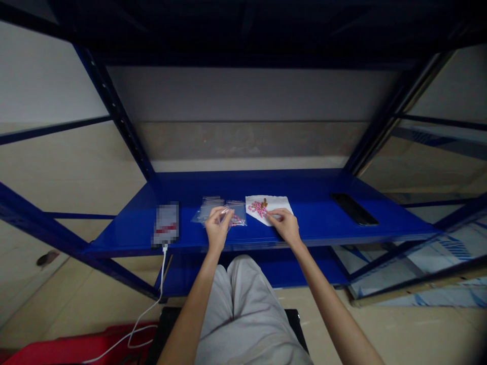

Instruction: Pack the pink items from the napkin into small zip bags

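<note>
My left hand (218,226) is closed in a pinch on a small clear plastic bag (225,214) above the blue shelf (315,218). More clear bags (209,207) lie just behind it, one holding pink bits (236,220). My right hand (284,223) rests on a white paper sheet (279,204), fingers pinched together near a small heap of pink pieces (258,207). Whether the right fingers grip a piece is too small to see.
A phone (166,223) lies at the shelf's left with a white cable (162,284) hanging down. A dark flat device (353,208) sits at the right. Blue rack posts (114,109) flank the shelf. A red bin (76,347) stands on the floor by my knees.
</note>
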Demonstrator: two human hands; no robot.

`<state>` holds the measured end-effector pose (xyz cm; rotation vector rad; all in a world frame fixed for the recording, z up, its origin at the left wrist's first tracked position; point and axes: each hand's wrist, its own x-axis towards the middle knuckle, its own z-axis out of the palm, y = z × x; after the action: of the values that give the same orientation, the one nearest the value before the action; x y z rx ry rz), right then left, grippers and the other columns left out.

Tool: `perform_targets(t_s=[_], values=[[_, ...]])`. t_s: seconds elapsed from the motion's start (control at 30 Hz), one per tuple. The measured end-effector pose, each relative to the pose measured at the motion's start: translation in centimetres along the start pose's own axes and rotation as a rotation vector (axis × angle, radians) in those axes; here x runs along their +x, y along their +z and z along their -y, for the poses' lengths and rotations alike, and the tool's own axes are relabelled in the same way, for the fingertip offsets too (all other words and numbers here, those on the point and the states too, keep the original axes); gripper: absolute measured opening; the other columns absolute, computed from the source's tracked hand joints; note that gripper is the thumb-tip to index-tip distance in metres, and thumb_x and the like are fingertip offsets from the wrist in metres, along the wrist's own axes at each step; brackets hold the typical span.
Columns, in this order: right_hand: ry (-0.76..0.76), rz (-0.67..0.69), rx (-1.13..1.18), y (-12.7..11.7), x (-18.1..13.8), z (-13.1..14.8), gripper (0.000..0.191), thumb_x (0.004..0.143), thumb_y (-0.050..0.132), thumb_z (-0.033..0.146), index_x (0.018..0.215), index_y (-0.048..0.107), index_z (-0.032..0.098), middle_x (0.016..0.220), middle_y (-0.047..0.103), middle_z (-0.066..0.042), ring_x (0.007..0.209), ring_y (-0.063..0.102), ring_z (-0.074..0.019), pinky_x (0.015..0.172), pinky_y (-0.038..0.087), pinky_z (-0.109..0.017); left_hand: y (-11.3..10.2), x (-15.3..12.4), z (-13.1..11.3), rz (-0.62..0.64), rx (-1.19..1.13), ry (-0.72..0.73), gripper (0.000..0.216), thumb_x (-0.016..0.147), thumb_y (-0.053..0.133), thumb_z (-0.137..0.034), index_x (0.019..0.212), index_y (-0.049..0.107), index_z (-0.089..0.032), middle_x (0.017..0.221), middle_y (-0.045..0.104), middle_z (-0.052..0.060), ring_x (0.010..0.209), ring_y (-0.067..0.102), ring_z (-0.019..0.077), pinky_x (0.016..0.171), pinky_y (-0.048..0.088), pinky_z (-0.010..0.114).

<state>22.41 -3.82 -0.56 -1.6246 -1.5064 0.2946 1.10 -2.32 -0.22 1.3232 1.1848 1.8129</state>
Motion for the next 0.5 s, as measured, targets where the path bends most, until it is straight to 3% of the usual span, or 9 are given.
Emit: perform_targets(t_s=[0.3,0.4,0.5], values=[[0.035,0.016,-0.176,0.28,-0.35,0.77,0.024,0.069,0.06,0.047,0.075,0.071,0.027,0.09,0.065,0.001,0.059,0.057,-0.0117,0.052,0.039,-0.022,0.24,-0.05,-0.42,0.008,-0.146,-0.224,0.035,0.064,0.068,-0.036,0.088,0.061,-0.012,0.075,0.065,0.004,0.062,0.065,0.0148,0.05,0.048,0.02],[0.037,0.011,-0.181,0.4,-0.26,0.65,0.024,0.068,0.06,0.047,0.075,0.071,0.027,0.091,0.065,0.001,0.059,0.058,-0.012,0.051,0.038,-0.022,0.22,0.0,-0.11,0.01,-0.131,-0.198,0.033,0.062,0.07,-0.036,0.085,0.064,-0.012,0.085,0.065,0.007,0.065,0.065,0.0154,0.053,0.051,0.023],[0.038,-0.002,-0.181,0.46,-0.23,0.56,0.022,0.069,0.06,0.046,0.074,0.071,0.027,0.091,0.065,0.001,0.061,0.058,-0.0124,0.051,0.038,-0.022,0.04,0.06,0.3,-0.044,-0.053,-0.078,0.026,0.063,0.069,-0.035,0.076,0.066,-0.013,0.094,0.061,0.008,0.077,0.064,0.0167,0.066,0.052,0.026]])
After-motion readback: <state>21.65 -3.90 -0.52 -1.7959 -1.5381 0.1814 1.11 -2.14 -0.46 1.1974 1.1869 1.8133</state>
